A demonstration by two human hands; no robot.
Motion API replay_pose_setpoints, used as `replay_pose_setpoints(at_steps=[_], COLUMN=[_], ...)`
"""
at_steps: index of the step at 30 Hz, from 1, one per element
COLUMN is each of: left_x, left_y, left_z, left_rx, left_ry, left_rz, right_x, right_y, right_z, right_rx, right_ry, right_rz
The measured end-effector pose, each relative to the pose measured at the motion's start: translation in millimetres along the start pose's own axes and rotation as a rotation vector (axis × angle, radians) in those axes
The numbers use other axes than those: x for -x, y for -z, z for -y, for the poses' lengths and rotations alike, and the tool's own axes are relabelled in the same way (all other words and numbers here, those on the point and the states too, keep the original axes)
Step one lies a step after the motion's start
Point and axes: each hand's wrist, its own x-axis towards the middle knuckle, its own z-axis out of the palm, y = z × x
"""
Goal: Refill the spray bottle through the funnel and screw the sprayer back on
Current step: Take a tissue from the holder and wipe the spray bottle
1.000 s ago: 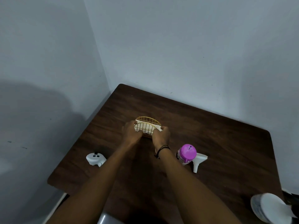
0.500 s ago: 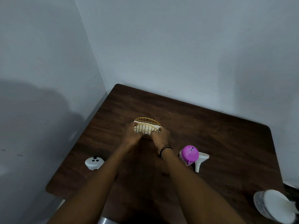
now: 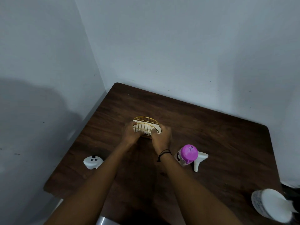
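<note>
A gold wire holder (image 3: 146,120) with white napkins (image 3: 142,127) in it stands in the middle of the dark wooden table (image 3: 211,127). My left hand (image 3: 130,133) grips its left end and my right hand (image 3: 161,138) grips its right end, fingers curled on the wire and napkins. To the right of my right wrist stands a clear bottle with a pink cap (image 3: 189,154). A white funnel (image 3: 200,160) lies on its side right beside that bottle.
A white controller (image 3: 92,161) lies near the table's left edge. A white round container (image 3: 271,204) shows at the lower right, cut off by the frame. Walls close in at the back and left.
Both hands stay on the wire holder; the view has shifted slightly, with the holder and hands hardly moving on the table.
</note>
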Motion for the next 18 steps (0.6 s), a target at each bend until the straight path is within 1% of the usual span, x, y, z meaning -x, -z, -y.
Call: replay_pose_setpoints(at_steps=[3,7,12,15,18], left_x=[1.3,2.3,3.4,3.7,4.0], left_y=[0.2,0.1,-0.1,-0.2,-0.7], left_z=[-0.7,-1.8,-1.8,-3.3,-5.3], left_rx=[-0.006,-0.002,-0.013,-0.019,-0.011], left_ry=[-0.004,-0.006,-0.01,-0.006,0.001], left_rz=[-0.019,-0.012,-0.014,-0.016,-0.019], right_x=[-2.8,-7.3,-9.9,-9.2,-8.2], right_y=[-0.6,-5.1,-7.6,-5.0,-3.3], right_z=[-2.8,-6.0,-9.6,-12.2,-13.1], right_rx=[-0.026,-0.027,0.071,0.154,0.236], right_ry=[-0.085,-0.096,-0.123,-0.095,-0.014], right_rz=[0.016,0.087,0.157,0.158,0.131])
